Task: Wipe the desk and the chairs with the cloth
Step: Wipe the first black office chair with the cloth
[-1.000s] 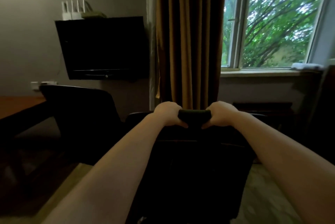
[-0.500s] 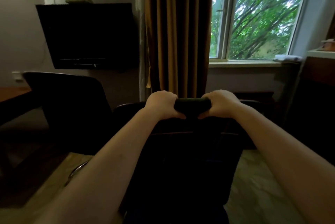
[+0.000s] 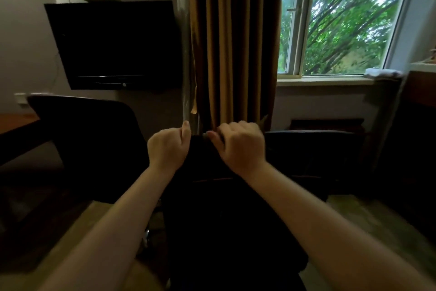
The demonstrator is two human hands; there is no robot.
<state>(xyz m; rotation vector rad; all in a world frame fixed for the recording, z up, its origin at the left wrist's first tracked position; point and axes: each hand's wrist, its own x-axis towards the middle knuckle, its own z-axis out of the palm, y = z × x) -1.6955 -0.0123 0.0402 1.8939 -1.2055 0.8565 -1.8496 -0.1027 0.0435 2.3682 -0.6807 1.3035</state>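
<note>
Desk (image 3: 16, 122) corner at far left, can't tell if wiped. Second chair (image 3: 89, 130) beside it, no hand on it. Left hand (image 3: 168, 146) and right hand (image 3: 240, 146) both curled at the top edge of the front chair (image 3: 224, 220); too dark to tell if they grip it. No cloth in either. White cloth (image 3: 382, 72) lies on the windowsill (image 3: 325, 82), far right, well apart. My read: no wiping under way, all of it may be left.
</note>
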